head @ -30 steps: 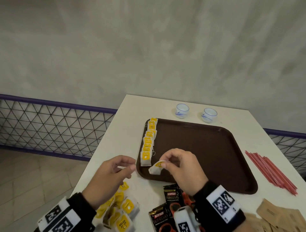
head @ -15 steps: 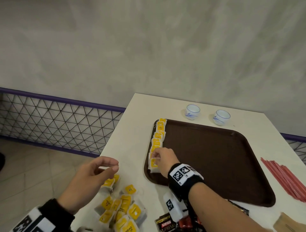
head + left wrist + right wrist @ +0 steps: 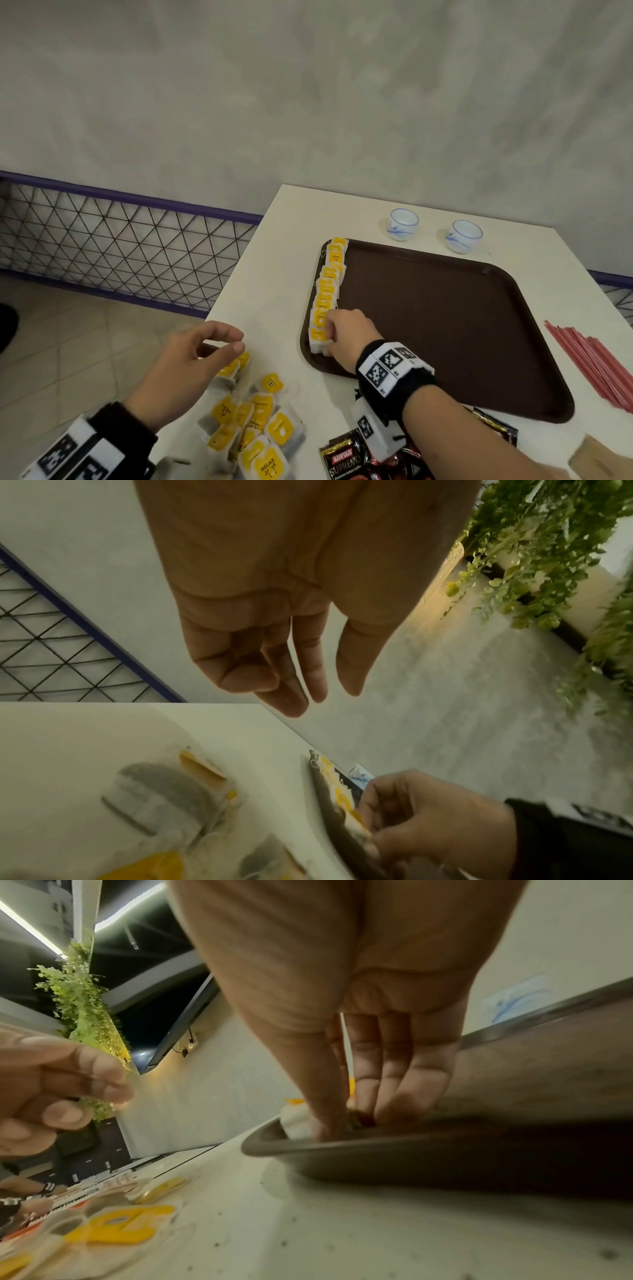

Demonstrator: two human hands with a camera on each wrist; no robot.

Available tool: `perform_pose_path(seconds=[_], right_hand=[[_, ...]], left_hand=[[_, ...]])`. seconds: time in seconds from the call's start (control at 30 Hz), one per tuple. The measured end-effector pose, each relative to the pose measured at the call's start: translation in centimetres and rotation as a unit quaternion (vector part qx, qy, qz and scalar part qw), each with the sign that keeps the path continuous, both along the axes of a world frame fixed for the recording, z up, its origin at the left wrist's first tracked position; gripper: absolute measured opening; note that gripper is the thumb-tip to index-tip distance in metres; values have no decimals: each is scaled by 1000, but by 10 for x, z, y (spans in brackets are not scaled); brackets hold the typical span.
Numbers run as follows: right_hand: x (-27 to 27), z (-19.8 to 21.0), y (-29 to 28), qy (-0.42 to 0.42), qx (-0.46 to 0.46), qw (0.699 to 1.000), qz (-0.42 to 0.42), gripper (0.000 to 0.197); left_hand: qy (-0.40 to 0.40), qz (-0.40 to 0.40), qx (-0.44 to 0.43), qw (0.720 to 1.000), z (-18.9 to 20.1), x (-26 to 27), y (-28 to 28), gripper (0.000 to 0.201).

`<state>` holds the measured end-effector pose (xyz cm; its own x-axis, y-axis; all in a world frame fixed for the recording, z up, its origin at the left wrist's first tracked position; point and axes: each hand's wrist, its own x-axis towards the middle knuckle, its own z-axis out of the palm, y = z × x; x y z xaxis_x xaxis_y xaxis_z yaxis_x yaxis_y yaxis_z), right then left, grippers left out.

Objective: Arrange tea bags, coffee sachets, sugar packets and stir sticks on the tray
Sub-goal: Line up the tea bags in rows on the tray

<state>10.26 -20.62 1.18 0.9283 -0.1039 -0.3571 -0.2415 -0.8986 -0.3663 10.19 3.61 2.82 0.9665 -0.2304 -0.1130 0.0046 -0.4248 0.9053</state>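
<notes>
Right hand [image 3: 346,334] pinches the nearest tea bag [image 3: 318,339], a soft white paper pouch with a yellow tag, thumb and fingertips [image 3: 383,1112] pressing it down inside the tray's raised lip at the 7 o'clock corner. It closes a neat overlapping row of tea bags [image 3: 329,281] lining the 9 o'clock edge of the smooth brown rounded-rectangle plastic tray [image 3: 445,325]. Left hand [image 3: 185,373] hovers loosely curved and empty above a loose heap of tea bags [image 3: 253,428] on the matte white surface [image 3: 274,274]. Glossy black-and-red Kopiko coffee sachets [image 3: 346,459] lie at 6 o'clock, thin red stir sticks [image 3: 592,363] at 3 o'clock, a tan paper sugar packet [image 3: 592,455] at 5 o'clock. Two blue-painted white ceramic cups [image 3: 403,224] stand at 12 o'clock.
</notes>
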Motion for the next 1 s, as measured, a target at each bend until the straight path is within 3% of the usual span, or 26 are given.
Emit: perform_pose_path(seconds=[0.17, 0.3, 0.43, 0.53, 0.63, 0.7, 0.87, 1.0], right_hand=[[2, -4, 7, -4, 10, 1000, -25, 21], [-2, 3, 5, 6, 16, 999, -38, 34], [-15, 14, 3, -29, 14, 999, -26, 39], [-28, 22, 2, -53, 33, 998, -15, 33], [-43, 31, 0, -66, 67, 995, -19, 31], [-55, 34, -2, -76, 95, 992, -27, 28], [-85, 25, -6, -96, 205, 973, -45, 23], [-96, 18, -7, -90, 329, 940, -31, 30]], left_hand=[[-25, -95, 166, 981, -19, -5, 1, 5], [-76, -264, 241, 931, -28, -16, -16, 24], [-115, -337, 323, 877, -35, -22, -33, 50], [-131, -360, 366, 848, -37, -26, -40, 38], [-142, -361, 324, 863, -35, -22, -41, 7], [-127, -367, 300, 872, -32, -18, -42, 18], [-115, -363, 229, 896, -13, -17, -48, 5], [-108, -348, 144, 920, 0, -5, -57, 34]])
